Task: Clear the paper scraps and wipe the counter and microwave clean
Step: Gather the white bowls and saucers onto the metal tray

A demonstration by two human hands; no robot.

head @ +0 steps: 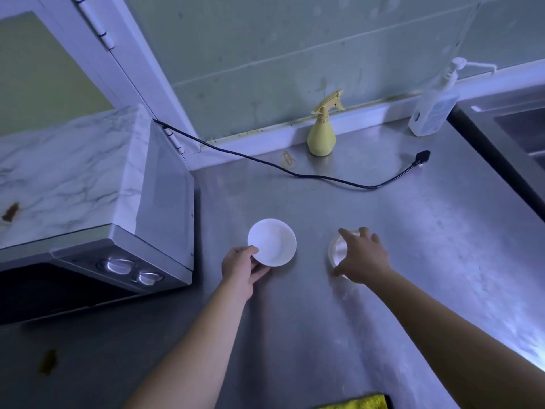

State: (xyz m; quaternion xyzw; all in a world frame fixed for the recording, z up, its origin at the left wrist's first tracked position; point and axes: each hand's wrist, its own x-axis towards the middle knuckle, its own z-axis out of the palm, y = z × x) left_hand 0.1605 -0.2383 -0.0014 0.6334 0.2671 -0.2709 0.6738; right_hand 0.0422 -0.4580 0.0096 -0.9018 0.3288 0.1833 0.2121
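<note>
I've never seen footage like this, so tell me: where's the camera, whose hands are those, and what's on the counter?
No machine: this is one picture from a camera worn on a person's head, looking down at their bare hands. The left hand pinches the rim of a white bowl. The right hand is spread over a clear round container; whether it grips is unclear. Below is a steel counter, with a microwave at the left. Further back stand a yellow spray bottle and a pump bottle, and a black cable lies across. A yellow cloth peeks in at the bottom edge.
</note>
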